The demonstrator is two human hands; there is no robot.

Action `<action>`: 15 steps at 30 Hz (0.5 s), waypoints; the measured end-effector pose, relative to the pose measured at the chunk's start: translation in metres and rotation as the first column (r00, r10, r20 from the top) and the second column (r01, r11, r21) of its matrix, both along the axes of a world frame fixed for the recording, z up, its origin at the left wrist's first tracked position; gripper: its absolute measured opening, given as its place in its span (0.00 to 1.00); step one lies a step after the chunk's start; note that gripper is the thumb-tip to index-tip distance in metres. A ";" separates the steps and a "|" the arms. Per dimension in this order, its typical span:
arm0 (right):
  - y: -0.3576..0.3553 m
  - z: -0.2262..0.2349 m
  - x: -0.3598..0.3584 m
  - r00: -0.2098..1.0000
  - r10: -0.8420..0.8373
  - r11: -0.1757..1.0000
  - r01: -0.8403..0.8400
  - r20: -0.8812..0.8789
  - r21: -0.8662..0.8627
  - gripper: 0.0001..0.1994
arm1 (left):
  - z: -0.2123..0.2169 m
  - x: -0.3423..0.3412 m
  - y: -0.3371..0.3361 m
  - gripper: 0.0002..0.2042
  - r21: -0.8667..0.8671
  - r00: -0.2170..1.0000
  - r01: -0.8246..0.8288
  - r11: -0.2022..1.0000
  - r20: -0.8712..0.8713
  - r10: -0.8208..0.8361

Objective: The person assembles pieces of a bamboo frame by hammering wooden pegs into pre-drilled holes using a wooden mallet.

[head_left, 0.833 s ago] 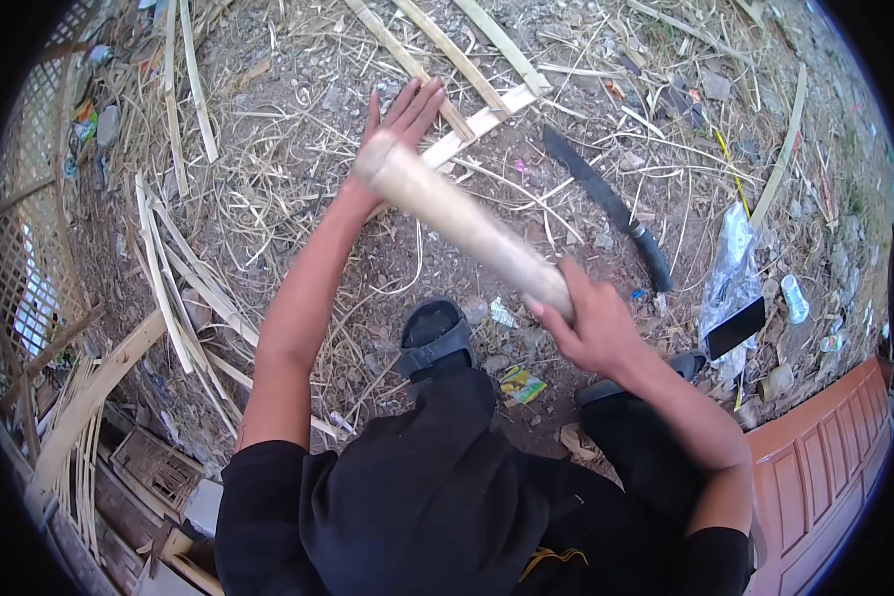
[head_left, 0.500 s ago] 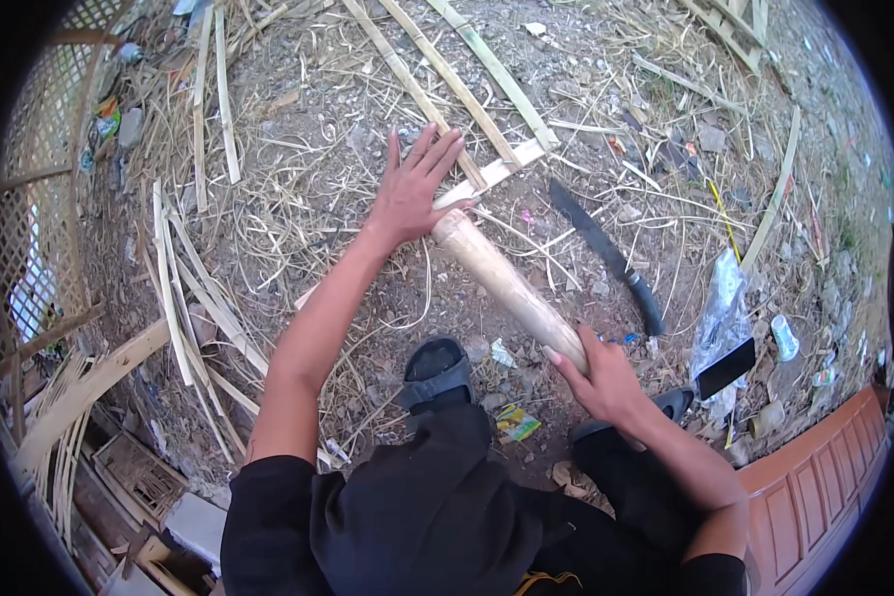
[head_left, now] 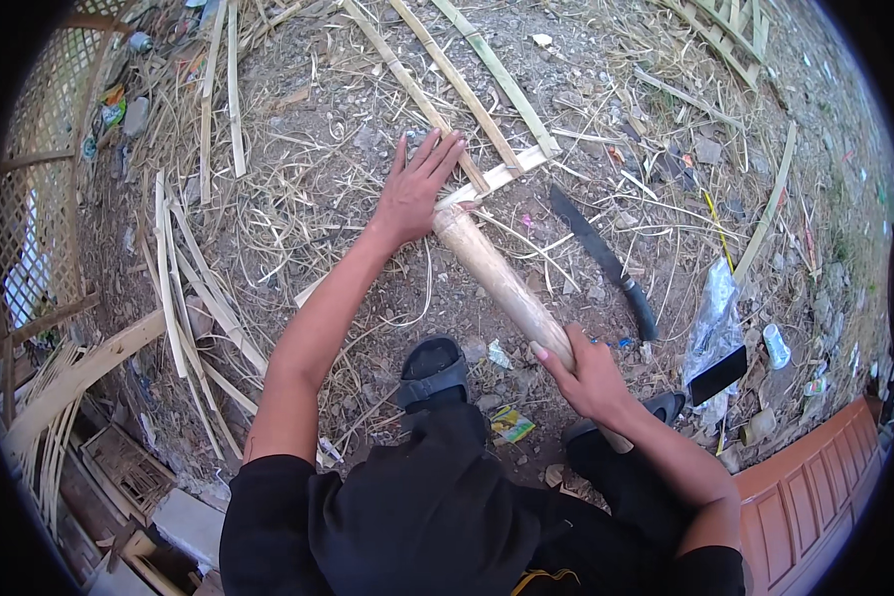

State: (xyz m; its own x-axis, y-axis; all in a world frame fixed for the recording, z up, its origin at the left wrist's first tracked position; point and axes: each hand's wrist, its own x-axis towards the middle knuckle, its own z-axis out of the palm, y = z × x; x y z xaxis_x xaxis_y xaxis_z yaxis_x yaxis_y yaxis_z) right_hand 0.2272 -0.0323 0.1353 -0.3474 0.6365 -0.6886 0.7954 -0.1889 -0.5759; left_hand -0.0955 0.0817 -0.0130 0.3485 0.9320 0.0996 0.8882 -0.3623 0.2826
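My left hand [head_left: 419, 191] lies flat with fingers stretched out, pressing on the corner of a bamboo strip frame. Beneath and beside it are a pale cross strip [head_left: 521, 164] and a long bamboo strip [head_left: 399, 74]. Two more strips, one tan [head_left: 457, 84] and one greenish [head_left: 502, 74], meet the cross strip further right. My right hand [head_left: 588, 375] is wrapped round a thick wooden club [head_left: 502, 278]. The club's far end rests by my left thumb, at the near end of the cross strip; a thinner handle shows behind my right hand.
A machete [head_left: 601, 248] with a dark handle lies right of the club. A black phone [head_left: 717, 375] sits on a clear plastic bag [head_left: 710, 313]. Loose bamboo strips [head_left: 174, 288] lie at left, near a lattice panel [head_left: 45, 169]. Brown panelled furniture [head_left: 815, 487] stands lower right.
My right hand and the club's near part have shifted slightly left and up, and more of the handle shows behind the hand. My left hand stays flat at the corner.
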 end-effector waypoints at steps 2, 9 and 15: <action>0.000 -0.002 -0.002 1.000 -0.001 1.000 0.001 0.002 0.004 0.24 | -0.001 0.000 0.000 0.47 0.006 1.000 -0.005 1.000 0.009 0.005; 0.000 -0.021 -0.007 0.994 -0.033 0.962 0.060 -0.104 0.265 0.22 | -0.006 -0.001 0.002 0.57 0.006 0.999 0.010 1.000 -0.048 -0.010; 0.022 -0.021 -0.016 0.996 -0.094 0.979 0.092 0.002 0.180 0.22 | -0.002 -0.004 0.002 0.56 -0.041 0.996 0.020 0.999 -0.090 -0.024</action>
